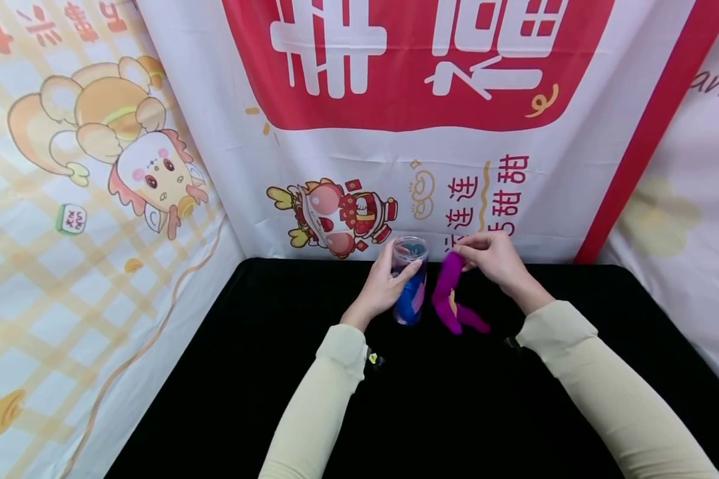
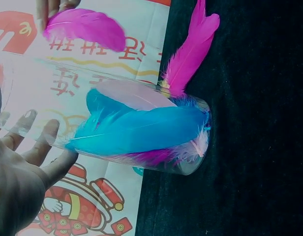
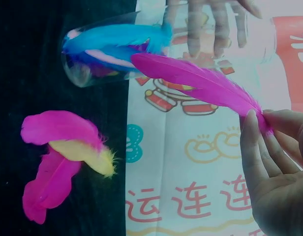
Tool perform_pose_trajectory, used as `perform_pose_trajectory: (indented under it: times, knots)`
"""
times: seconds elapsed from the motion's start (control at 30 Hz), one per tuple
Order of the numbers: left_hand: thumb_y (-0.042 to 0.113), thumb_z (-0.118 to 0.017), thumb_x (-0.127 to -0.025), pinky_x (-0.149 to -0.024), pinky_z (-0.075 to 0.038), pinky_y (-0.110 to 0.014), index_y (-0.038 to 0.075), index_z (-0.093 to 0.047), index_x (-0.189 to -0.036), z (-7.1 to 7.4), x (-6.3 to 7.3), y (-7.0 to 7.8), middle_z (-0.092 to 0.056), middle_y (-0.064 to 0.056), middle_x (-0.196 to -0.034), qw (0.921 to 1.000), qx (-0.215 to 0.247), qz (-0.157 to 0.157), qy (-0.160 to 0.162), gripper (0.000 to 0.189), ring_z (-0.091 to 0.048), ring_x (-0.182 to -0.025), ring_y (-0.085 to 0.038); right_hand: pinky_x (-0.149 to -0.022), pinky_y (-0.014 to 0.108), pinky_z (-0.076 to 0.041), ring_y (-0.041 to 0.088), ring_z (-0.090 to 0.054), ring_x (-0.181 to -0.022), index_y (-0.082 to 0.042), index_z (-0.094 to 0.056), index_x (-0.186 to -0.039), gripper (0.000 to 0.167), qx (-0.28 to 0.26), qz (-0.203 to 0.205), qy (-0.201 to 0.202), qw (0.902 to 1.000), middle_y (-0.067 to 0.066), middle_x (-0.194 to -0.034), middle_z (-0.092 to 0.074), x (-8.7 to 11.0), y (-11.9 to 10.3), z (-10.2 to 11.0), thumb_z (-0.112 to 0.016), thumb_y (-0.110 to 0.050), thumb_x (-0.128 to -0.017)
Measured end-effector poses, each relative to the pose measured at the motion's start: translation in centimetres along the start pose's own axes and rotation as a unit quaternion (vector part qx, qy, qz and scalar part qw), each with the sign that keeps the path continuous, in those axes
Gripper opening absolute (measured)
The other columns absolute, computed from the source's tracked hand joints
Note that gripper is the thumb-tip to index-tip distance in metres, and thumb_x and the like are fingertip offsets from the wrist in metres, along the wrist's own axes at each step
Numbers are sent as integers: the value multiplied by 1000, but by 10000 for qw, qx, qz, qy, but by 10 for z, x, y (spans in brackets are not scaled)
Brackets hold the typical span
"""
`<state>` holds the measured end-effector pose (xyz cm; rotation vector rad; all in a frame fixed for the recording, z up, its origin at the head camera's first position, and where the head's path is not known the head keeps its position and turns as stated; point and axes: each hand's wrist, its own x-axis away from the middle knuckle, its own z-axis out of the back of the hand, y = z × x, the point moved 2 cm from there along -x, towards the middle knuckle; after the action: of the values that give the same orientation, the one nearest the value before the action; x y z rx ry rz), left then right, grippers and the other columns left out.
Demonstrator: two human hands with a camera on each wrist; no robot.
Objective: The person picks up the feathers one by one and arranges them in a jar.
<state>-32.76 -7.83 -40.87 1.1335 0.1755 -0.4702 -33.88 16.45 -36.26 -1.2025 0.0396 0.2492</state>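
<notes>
In the head view my left hand [image 1: 382,283] grips a clear jar [image 1: 410,241] round its upper part, and the jar stands upright on the black table. Blue feathers [image 2: 141,132], a pale pink feather [image 2: 136,94] and some magenta ones lie inside it. To the right of the jar my right hand [image 1: 496,261] pinches a magenta feather [image 3: 193,84] by its quill end, the broad tip pointing down. Below that feather, two magenta feathers [image 3: 62,127] and a yellow feather [image 3: 82,157] lie overlapping on the table.
The black table [image 1: 431,412] runs back to a white and red printed cloth [image 1: 347,153]. Another printed cloth [image 1: 48,266] hangs along the left side. At the right hangs a paler cloth [image 1: 671,279], close to the table's edge.
</notes>
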Motion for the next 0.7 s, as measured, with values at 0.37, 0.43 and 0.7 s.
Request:
perform_pose_trajectory:
  times: [0.37,0.43,0.7]
  knots:
    - [45,-59,-104,-107,-49,-41,12,-29,-157,1,-1,-6,-51,-17,-143,9999,-100,126,-57,70,-59,-125,-26,-64,32,-61,16,-70,-66,7,-74,-110,24,-257,365,485,9978,9,-92,-78,3,-16,-6,-72,-14,-98]
    - [45,-58,-104,-107,-48,-41,10,-27,-158,2,-2,-6,-51,-17,-143,9998,-84,147,-56,71,-59,-127,-26,-64,33,-61,15,-69,-64,7,-75,-108,23,-440,435,645,9960,6,-88,-77,2,-19,-7,-73,-13,-97]
    - [44,-58,-104,-108,-47,-47,10,-26,-158,0,-5,-6,-46,-19,-147,9998,41,156,-95,71,-58,-127,-28,-54,27,-55,13,-68,-64,7,-75,-105,23,-475,793,846,9921,-1,-80,-76,2,-39,-7,-74,-14,-96]
